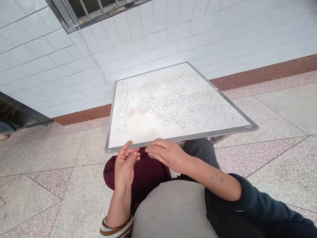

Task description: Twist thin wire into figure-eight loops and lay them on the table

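Observation:
My left hand [127, 162] is closed in a pinch just off the near edge of a white board. Between its thumb and fingers is a thin strand [138, 161], with a small curved bit showing below the fingertips. My right hand [167, 152] is beside it, fingers bent and held together. A small greyish thing [151, 156] shows under its fingers, too hidden to name. On the white board [141, 129] lie several rows of thin dark loops [165, 119], many twisted into figure-eights. Along the far side are loops with long tails [168, 84].
A grey metal rim [237, 109] edges the board. A small red-and-white object [124, 83] sits at its far left corner. Behind stands a white tiled wall [153, 46] with a barred window [99, 10]. My knees, one under dark red cloth [148, 168], are under the near edge.

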Tool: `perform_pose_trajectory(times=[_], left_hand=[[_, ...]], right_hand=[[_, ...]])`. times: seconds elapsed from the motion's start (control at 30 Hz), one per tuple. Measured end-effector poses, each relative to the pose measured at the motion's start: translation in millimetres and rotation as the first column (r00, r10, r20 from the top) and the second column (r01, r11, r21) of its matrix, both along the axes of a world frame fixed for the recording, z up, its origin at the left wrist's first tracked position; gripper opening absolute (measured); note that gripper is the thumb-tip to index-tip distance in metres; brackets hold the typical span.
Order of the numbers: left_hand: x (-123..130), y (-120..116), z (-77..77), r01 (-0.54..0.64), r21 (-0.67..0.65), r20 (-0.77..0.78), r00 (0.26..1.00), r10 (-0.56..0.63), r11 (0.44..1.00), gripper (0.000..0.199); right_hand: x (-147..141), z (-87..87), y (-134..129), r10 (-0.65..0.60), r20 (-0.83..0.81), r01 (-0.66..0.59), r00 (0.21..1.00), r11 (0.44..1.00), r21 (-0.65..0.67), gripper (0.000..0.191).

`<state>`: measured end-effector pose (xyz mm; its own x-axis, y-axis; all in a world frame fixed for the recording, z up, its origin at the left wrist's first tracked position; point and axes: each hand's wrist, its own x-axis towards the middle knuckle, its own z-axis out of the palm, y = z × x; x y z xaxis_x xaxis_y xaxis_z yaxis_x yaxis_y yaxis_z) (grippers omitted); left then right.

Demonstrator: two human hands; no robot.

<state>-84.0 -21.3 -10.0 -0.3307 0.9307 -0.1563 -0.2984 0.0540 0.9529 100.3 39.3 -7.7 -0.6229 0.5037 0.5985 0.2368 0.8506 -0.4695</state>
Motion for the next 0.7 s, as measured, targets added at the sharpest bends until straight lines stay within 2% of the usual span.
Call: perform_pose_trajectory(times=[0.1, 0.13, 0.23, 0.33, 0.43, 0.53, 0.7], left_hand=[[-13.4, 23.8, -27.2, -0.044, -0.045, -0.141, 0.989, 0.037, 0.998, 0.054], [-17.9, 35.1, -36.0, -0.057, -0.073, -0.242, 0.97, 0.038, 0.996, 0.053], [-30.5, 78.7, -57.9, -0.091, -0.1, -0.339, 0.94, 0.052, 0.991, 0.047], [-37.7, 126.9, -71.2, -0.124, -0.131, -0.436, 0.898, 0.055, 0.984, 0.04], [-36.9, 163.9, -79.4, -0.122, -0.154, -0.528, 0.849, 0.023, 0.981, 0.032], [-32.5, 183.7, -88.0, -0.116, -0.165, -0.594, 0.805, -0.004, 0.979, 0.033], [-31.0, 191.1, -101.3, -0.139, -0.169, -0.666, 0.746, -0.009, 0.976, 0.034]], right_hand=[[5.9, -23.6, -0.6, 0.029, 0.137, -0.014, 0.99, 0.994, -0.111, 0.023], [7.5, -31.4, -1.3, 0.048, 0.177, -0.023, 0.983, 0.989, -0.143, 0.023], [12.7, -51.6, -2.6, 0.099, 0.266, -0.048, 0.959, 0.981, -0.189, 0.024], [23.2, -67.7, -2.2, 0.082, 0.328, -0.013, 0.941, 0.978, -0.208, 0.026], [41.2, -84.9, -2.3, 0.019, 0.359, 0.073, 0.933, 0.968, -0.241, 0.027], [61.8, -104.9, -5.9, -0.035, 0.37, 0.158, 0.928, 0.938, -0.307, 0.028], [81.2, -128.6, -14.2, -0.094, 0.35, 0.248, 0.932, 0.869, -0.427, 0.027]])
